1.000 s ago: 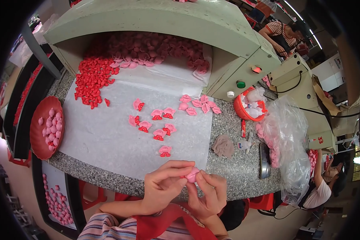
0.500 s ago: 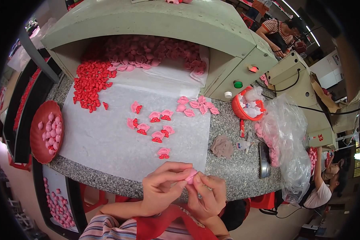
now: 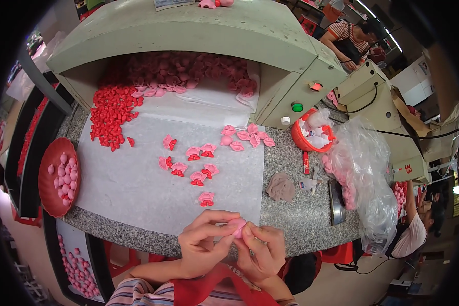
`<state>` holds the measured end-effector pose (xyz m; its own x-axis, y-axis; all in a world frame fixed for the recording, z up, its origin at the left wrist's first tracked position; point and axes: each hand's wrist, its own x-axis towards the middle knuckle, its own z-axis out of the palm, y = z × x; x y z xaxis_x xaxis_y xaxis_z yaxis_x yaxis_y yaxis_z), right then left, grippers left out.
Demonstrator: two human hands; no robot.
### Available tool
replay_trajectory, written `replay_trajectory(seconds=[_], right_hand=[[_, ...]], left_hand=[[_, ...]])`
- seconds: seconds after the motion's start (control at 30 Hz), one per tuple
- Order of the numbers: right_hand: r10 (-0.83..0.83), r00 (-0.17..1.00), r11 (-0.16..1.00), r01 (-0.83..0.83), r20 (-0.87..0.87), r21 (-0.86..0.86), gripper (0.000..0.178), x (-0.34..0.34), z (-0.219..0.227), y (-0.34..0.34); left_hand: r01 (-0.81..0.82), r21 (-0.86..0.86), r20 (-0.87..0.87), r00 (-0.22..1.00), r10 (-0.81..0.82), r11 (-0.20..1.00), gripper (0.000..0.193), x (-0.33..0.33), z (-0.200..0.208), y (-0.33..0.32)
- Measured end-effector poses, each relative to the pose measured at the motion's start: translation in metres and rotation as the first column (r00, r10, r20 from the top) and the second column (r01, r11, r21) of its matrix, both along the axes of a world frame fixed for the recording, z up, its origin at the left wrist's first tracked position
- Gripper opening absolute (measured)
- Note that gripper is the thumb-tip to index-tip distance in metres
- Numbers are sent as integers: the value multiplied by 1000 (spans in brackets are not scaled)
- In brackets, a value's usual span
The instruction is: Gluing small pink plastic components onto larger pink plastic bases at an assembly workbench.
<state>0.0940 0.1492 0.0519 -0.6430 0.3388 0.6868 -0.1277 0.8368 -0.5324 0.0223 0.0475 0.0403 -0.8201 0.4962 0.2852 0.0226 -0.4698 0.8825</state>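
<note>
Both my hands pinch a small rounded pink plastic piece (image 3: 236, 227) just over the front edge of the worktop. My left hand (image 3: 203, 246) holds it from the left between thumb and fingers. From the right, the thumb and fingertips of my right hand (image 3: 262, 255) press on the same piece, partly hiding it. Beyond my hands, on a white paper sheet (image 3: 132, 188), lie several pink figure parts with red feet, the nearest being a joined pink-and-red piece (image 3: 206, 198). Farther back is a cluster of loose pink shell parts (image 3: 247, 135).
A pale green oven-like housing (image 3: 188, 30) stands behind, with red parts (image 3: 109, 117) and pink parts (image 3: 188, 71) heaped at its opening. A red dish (image 3: 46, 178) of pink balls is at left. At right are an orange basket (image 3: 297, 137), cloth (image 3: 280, 187), phone (image 3: 336, 201) and plastic bag (image 3: 367, 178).
The view has shifted slightly. My fingers have changed their grip a little on the pink piece, which shows more above them now. The parts on the sheet lie as before.
</note>
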Motion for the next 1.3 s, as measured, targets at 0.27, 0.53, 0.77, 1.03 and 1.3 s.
replay_trajectory(seconds=[0.27,0.53,0.77,1.03,1.3], right_hand=[[6,1000,1000,-6,20,17,36,0,2,1],[14,1000,1000,-14,7,-4,36,0,3,1],[59,998,995,-58,10,-81,37,2,9,4],[198,973,934,-152,116,-322,43,5,21,17],[238,970,934,-216,45,-286,42,5,22,18]], left_hand=[[-1,-30,-74,997,-1,1000,11,-2,-6,-1],[36,-2,15,999,-36,999,9,-1,-4,-1],[70,36,-7,998,-70,997,9,-2,-3,-2],[179,147,190,960,-205,973,12,-1,-12,-7],[187,178,270,935,-230,966,12,0,-10,-6]])
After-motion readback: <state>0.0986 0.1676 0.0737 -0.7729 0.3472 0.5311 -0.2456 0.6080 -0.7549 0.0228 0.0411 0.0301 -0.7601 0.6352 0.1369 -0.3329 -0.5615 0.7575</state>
